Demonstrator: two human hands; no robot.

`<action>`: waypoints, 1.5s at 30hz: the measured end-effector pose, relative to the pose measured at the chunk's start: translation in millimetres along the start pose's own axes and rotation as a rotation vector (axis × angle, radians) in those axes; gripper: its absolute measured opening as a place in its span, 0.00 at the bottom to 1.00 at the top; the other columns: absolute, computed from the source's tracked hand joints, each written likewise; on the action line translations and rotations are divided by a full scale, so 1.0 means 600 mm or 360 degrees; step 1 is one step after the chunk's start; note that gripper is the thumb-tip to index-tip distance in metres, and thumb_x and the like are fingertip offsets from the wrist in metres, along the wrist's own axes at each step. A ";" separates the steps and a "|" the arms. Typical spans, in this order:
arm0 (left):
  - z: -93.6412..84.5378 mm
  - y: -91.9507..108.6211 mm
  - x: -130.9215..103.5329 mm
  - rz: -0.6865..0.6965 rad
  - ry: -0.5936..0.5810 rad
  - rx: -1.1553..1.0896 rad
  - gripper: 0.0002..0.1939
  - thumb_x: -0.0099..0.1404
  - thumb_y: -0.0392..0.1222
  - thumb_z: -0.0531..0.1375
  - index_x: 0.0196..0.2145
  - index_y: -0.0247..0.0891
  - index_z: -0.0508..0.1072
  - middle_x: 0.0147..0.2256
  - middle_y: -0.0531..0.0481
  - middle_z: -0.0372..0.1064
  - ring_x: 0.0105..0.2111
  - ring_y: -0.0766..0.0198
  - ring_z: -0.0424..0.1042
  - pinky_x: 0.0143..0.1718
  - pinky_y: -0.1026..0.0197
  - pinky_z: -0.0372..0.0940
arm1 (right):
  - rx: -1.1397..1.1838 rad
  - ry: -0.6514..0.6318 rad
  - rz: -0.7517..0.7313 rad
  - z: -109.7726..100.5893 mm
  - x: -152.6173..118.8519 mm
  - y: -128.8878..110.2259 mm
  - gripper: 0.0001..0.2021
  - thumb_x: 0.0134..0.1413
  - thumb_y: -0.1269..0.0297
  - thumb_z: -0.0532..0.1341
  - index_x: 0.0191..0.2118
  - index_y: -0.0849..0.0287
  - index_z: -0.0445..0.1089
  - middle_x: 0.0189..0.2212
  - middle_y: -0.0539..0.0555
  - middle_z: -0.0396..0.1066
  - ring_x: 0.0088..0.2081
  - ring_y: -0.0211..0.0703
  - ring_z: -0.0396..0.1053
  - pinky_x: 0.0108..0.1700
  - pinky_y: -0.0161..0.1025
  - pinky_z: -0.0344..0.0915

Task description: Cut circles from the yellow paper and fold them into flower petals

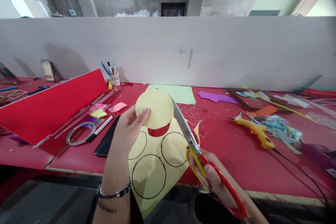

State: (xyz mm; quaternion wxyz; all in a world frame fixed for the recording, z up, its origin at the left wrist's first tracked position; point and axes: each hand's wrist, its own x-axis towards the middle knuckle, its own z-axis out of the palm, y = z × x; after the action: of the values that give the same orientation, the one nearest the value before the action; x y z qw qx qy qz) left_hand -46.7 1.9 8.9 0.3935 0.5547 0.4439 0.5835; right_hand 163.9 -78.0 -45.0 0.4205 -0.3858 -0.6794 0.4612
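Pinched between the thumb and fingers of my left hand [132, 122] is a pale yellow paper circle [157, 110], held up above the table. My right hand [214, 176] grips a pair of scissors [183, 124] with one red and one yellow handle. Their blades point up and left, with the tip at the circle's right edge. Below lies a yellow paper sheet [154, 145] with several black circle outlines; its lower corner hangs over the table's front edge. A round hole in it shows the red table. Thin yellow offcuts [197, 131] lie right of the blades.
A black phone-like slab [105, 143], a marker [101, 129] and a clear ring [80, 133] lie left. A red board [57, 105] leans behind them. Green paper [181, 92] and purple paper [217, 97] lie at the back. Right are a yellow glue gun [253, 129] and its cord.
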 end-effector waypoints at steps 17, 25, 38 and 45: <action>0.021 0.003 -0.007 0.0208 0.0117 0.0225 0.14 0.59 0.51 0.59 0.33 0.36 0.70 0.24 0.54 0.68 0.15 0.75 0.61 0.13 0.74 0.60 | -0.0096 0.0066 -0.0053 0.004 0.003 -0.007 0.23 0.57 0.40 0.45 0.31 0.57 0.55 0.26 0.51 0.54 0.28 0.41 0.53 0.26 0.36 0.55; 0.021 0.003 -0.007 0.0165 0.0074 0.0145 0.13 0.59 0.50 0.59 0.33 0.37 0.70 0.25 0.54 0.68 0.14 0.75 0.62 0.13 0.73 0.59 | 0.0043 0.0201 0.0008 0.019 0.005 0.001 0.25 0.55 0.37 0.45 0.28 0.56 0.55 0.24 0.49 0.51 0.25 0.39 0.49 0.21 0.33 0.51; 0.019 0.004 -0.005 0.0117 0.0096 0.0112 0.13 0.58 0.50 0.60 0.32 0.36 0.70 0.22 0.55 0.67 0.13 0.77 0.59 0.11 0.74 0.57 | 0.0071 0.0216 0.0104 0.021 0.004 -0.003 0.25 0.55 0.37 0.46 0.26 0.56 0.54 0.18 0.45 0.49 0.17 0.32 0.43 0.16 0.33 0.44; 0.013 0.011 -0.004 0.0088 0.0119 0.0153 0.09 0.58 0.46 0.60 0.30 0.37 0.71 0.19 0.57 0.64 0.11 0.77 0.57 0.11 0.73 0.55 | -0.0052 0.0126 -0.0041 0.008 0.005 0.001 0.23 0.58 0.41 0.46 0.27 0.57 0.55 0.18 0.45 0.50 0.18 0.33 0.46 0.17 0.32 0.47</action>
State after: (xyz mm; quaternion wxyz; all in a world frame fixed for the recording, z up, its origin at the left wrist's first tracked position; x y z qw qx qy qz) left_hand -38.4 -1.7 14.4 0.3334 0.5627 0.4702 0.5925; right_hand 158.6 -76.2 -46.1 0.4464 -0.4019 -0.6746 0.4290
